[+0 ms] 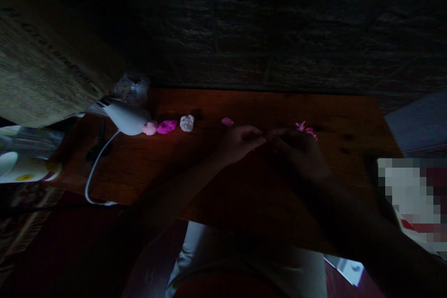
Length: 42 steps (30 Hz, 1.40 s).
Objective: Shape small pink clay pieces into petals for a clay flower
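Over the middle of the wooden table (209, 195), my left hand (240, 142) and my right hand (296, 149) meet at the fingertips. Both are closed in a pinch; the dim light hides what lies between the fingers. Just beyond my left hand is a small pink lump (227, 122) of what looks like clay. Several pink bits (301, 125) lie behind my right hand. Further left sit a white lump (187, 123), a bright magenta lump (166, 126) and a pale pink lump (150, 127), roughly in a row.
A white rounded device (129, 118) with a white cable (91, 179) stands at the left, near dark-handled scissors (99, 146). Behind it is clear plastic wrap (132, 87). A cardboard box (52, 56) looms at upper left, above a white cup (28, 167). A dark wall (261, 32) borders the table's back.
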Available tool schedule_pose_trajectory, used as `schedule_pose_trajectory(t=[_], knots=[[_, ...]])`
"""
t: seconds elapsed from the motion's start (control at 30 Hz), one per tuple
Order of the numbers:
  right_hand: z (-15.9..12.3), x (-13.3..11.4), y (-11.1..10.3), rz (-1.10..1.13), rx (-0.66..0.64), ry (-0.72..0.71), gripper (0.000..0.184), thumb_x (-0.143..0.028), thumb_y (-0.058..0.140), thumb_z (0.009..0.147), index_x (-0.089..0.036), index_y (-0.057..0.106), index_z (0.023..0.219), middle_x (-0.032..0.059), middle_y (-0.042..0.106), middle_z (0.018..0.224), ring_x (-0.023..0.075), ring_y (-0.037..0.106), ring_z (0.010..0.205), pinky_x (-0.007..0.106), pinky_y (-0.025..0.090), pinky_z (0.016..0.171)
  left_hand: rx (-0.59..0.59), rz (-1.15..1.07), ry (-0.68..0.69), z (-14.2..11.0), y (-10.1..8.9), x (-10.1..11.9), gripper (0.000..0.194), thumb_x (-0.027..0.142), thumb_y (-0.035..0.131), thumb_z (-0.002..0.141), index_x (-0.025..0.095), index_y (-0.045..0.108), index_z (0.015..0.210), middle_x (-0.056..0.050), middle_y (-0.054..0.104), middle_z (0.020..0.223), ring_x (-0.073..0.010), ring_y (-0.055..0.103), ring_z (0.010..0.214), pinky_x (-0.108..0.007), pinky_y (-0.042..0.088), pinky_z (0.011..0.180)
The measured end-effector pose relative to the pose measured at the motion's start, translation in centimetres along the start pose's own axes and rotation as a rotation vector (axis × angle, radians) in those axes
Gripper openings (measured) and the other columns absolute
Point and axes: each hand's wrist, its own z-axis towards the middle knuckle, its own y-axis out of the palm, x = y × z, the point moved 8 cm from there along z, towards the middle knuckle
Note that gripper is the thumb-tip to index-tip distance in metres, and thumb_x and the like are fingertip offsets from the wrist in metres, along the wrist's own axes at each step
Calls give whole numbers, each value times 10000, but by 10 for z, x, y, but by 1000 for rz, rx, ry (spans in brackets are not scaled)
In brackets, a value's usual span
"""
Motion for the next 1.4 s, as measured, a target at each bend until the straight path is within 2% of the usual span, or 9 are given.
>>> schedule_pose_trajectory(t=[0.23,0.43,0.53,0.73,0.87,1.0,1.13,1.27,1.4], knots=[[0,-5,2,-73,-23,-47,336,-518,730,849,-184,703,837,18,663,725,143,591,647,271,470,611,4,-14,32,0,1,-3,195,317,747,777,145,710,861,-28,701,799,-108,612,697,-249,478,679],[-1,-17,5,-221,-68,-192,337,-508,619,946,-186,661,854,20,644,731,143,586,648,278,462,619,5,-46,34,-1,2,-2,203,329,765,765,148,715,843,-37,718,822,-117,629,735,-257,487,712],[-3,-21,6,-254,-76,-222,346,-516,605,954,-193,660,841,33,662,752,158,605,680,289,472,646,-5,-61,37,-1,4,0,204,321,771,760,144,714,844,-43,726,832,-125,648,758,-260,494,723],[-5,-21,6,-228,-86,-203,326,-516,600,958,-212,698,894,51,714,824,182,650,737,317,512,724,-14,-85,51,-2,3,2,208,316,778,756,142,691,830,-44,730,808,-132,666,747,-265,506,717],[-4,-17,3,-159,-35,-159,324,-532,683,896,-211,727,880,53,734,837,193,670,761,329,534,749,-2,-74,37,0,2,-1,218,323,778,761,141,692,845,-44,730,821,-132,665,751,-270,512,724],[-1,-7,-2,-54,33,-70,334,-551,758,816,-217,752,816,43,732,798,188,666,746,325,534,731,17,-56,34,1,0,-2,239,321,790,756,143,710,893,-49,729,872,-134,664,782,-274,511,739],[-2,1,-1,23,27,16,328,-543,780,793,-220,774,850,37,731,789,175,656,720,313,522,701,16,-87,13,1,0,-4,256,344,760,777,143,716,930,-45,725,854,-104,627,703,-247,492,677],[-3,1,1,62,7,23,312,-518,786,798,-222,782,895,37,737,818,168,654,729,300,517,692,43,-84,-7,2,-3,-4,254,355,755,779,137,713,903,-26,705,773,-80,568,602,-219,445,583],[-1,4,-1,43,19,36,317,-513,780,806,-219,778,923,26,718,768,158,629,683,290,501,652,53,-72,-17,1,-3,-3,248,366,755,784,143,720,886,-24,702,756,-82,566,602,-218,440,581]])
